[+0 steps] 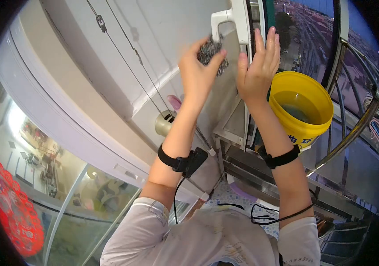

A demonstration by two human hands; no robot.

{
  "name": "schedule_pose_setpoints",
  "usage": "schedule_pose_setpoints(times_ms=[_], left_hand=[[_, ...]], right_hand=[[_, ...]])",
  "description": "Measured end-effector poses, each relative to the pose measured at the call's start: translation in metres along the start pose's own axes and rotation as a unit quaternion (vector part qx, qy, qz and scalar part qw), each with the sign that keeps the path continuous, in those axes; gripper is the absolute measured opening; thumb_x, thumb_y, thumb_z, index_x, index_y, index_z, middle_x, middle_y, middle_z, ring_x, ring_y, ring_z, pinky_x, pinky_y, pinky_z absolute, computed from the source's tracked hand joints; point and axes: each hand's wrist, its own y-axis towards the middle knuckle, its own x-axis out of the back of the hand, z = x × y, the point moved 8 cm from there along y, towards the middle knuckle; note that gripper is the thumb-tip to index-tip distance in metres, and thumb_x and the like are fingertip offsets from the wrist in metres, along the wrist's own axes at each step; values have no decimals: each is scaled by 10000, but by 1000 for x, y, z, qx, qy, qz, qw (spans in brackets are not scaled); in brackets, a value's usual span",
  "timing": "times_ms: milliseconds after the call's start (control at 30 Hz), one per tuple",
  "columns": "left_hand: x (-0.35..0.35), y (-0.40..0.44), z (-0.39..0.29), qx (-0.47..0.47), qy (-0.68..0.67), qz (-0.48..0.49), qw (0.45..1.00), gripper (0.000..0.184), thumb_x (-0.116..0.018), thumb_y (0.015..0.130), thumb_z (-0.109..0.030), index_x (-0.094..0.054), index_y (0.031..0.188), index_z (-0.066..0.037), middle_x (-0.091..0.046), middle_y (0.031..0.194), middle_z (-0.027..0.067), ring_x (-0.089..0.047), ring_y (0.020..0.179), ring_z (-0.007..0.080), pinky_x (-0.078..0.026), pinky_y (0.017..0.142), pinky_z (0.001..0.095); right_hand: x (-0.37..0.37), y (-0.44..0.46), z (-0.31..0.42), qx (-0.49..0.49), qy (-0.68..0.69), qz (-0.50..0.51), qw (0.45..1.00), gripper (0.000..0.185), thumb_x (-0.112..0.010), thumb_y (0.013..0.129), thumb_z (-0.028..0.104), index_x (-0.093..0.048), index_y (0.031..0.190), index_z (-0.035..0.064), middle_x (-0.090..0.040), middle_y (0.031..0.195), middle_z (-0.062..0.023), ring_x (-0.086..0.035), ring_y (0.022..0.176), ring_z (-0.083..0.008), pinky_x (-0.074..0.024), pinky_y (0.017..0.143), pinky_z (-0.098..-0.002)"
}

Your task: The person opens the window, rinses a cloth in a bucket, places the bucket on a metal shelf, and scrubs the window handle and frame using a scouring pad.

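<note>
A dark grey, mottled scrubbing pad or cloth is pinched between the thumb and fingers of my left hand, just below the white window handle. My right hand is raised with its fingers stretched out, close to the window frame's edge, and holds nothing. Whether its palm touches the frame is unclear. Below and right of that hand stands a yellow bucket with murky liquid inside.
Metal railings curve along the right side, outside the window. A metal ledge lies below my hands. Thin cables run down the wall to a beige round fitting. A glass door with a red decoration is at left.
</note>
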Motion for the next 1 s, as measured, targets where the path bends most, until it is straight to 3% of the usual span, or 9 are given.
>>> schedule_pose_setpoints(times_ms=[67,133,233,533,600,767,867,933,1000], left_hand=[[-14,-22,20,62,43,49,996,392,-769,734,-150,-651,1044,59,-692,818,116,-637,740,126,-513,687,271],[-42,-46,53,58,68,109,990,419,-765,702,-155,-648,1053,42,-695,824,165,-680,739,233,-519,726,336],[-52,-67,50,57,83,120,988,404,-761,732,-150,-642,1056,61,-689,834,118,-643,788,145,-513,732,284],[16,-68,51,169,-61,52,982,580,-773,762,-125,-499,1242,50,-625,1087,122,-621,938,157,-517,799,279],[35,-61,32,119,-100,-5,988,558,-763,769,-99,-497,1236,49,-627,1067,116,-621,928,157,-516,799,277],[45,-21,-24,53,-176,-20,983,534,-756,751,-117,-516,1206,28,-612,1098,138,-608,969,178,-486,862,294],[34,5,-56,-100,-102,14,990,521,-747,727,-86,-535,1193,12,-582,1121,170,-584,1017,207,-484,862,322],[24,8,-82,-239,92,-2,967,536,-744,692,-70,-555,1190,-16,-531,1149,169,-544,1035,273,-468,877,362],[22,7,-76,-178,55,-9,983,537,-785,680,-121,-604,1185,-106,-519,1107,153,-527,1053,301,-465,893,379]], right_hand=[[0,0,-1,2,7,-9,1000,552,-535,858,225,-436,1363,25,-322,1454,-263,-301,1342,-420,-209,1096,-533],[3,0,3,22,14,-6,1000,541,-504,893,207,-399,1380,-2,-290,1472,-260,-300,1337,-431,-217,1095,-528],[1,1,7,29,1,-7,1000,565,-538,857,246,-426,1367,29,-320,1454,-262,-309,1334,-426,-224,1093,-537],[40,-29,46,82,93,60,990,499,-570,839,151,-465,1319,62,-384,1408,-232,-372,1293,-406,-300,1067,-494],[34,-41,62,41,196,150,968,493,-578,814,83,-478,1296,63,-419,1369,-220,-425,1251,-387,-347,1038,-464],[33,-20,86,25,204,163,965,555,-571,795,37,-441,1334,38,-397,1380,-223,-439,1230,-399,-367,1018,-452],[33,-5,87,18,232,138,963,583,-546,812,59,-391,1370,0,-359,1406,-248,-407,1253,-420,-332,1049,-457],[26,1,73,-40,217,138,966,593,-504,844,93,-330,1393,-49,-329,1419,-278,-362,1289,-431,-287,1084,-450],[19,1,64,-73,261,134,953,587,-468,882,133,-291,1402,-75,-315,1421,-296,-332,1317,-425,-261,1102,-437]])
